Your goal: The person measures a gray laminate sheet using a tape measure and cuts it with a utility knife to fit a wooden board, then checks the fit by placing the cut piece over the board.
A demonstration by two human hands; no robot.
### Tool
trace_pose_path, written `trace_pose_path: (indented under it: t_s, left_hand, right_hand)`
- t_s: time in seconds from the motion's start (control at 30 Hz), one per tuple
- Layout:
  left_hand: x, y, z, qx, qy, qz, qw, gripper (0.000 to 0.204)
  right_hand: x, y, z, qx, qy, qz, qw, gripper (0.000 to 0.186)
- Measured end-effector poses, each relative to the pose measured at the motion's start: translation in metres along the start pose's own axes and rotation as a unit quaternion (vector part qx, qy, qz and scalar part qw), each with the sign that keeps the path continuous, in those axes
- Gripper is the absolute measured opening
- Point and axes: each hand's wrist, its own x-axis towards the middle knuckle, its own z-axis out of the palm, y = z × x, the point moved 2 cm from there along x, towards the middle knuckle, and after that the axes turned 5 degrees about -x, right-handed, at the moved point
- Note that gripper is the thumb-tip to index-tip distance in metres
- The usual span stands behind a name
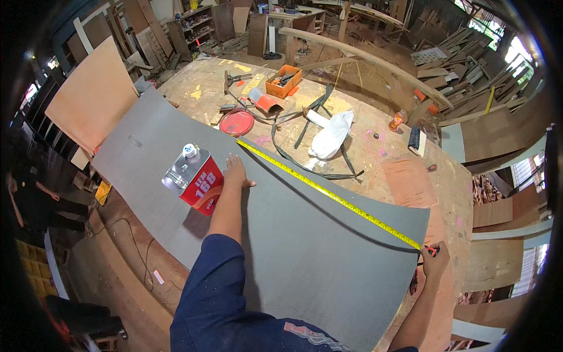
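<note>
A large grey sheet (305,264) lies across the workbench, its far right corner curling up a little. My left hand (236,172) rests flat on it, fingers spread, just right of a red and silver metal can (202,185) with a white cap. At the sheet's right edge my right hand (434,260) is closed around the case of a tape measure (433,251). The yellow tape blade (331,196) runs out from there, slanting across the sheet to its far edge, beyond my left hand.
On the bench (375,158) beyond the sheet lie a red lid (236,122), an orange box of small items (283,81), a hammer (229,81), black straps (293,158) and a white plastic bag (333,136). A person (44,199) stands at the left.
</note>
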Motion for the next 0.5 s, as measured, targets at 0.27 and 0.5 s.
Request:
trace_pose_path:
  t_s: [0.27,0.5]
  left_hand:
    - [0.014,-0.009,-0.017,-0.002,-0.015,-0.025,1.0,0.17]
    - [0.025,-0.021,-0.014,-0.059,-0.016,-0.019,0.998,0.165]
  right_hand:
    - [0.005,0.009,0.022,0.008,-0.058,0.028,0.998,0.031]
    - [0.017,-0.001,0.055,0.089,-0.075,0.092,0.989,0.033]
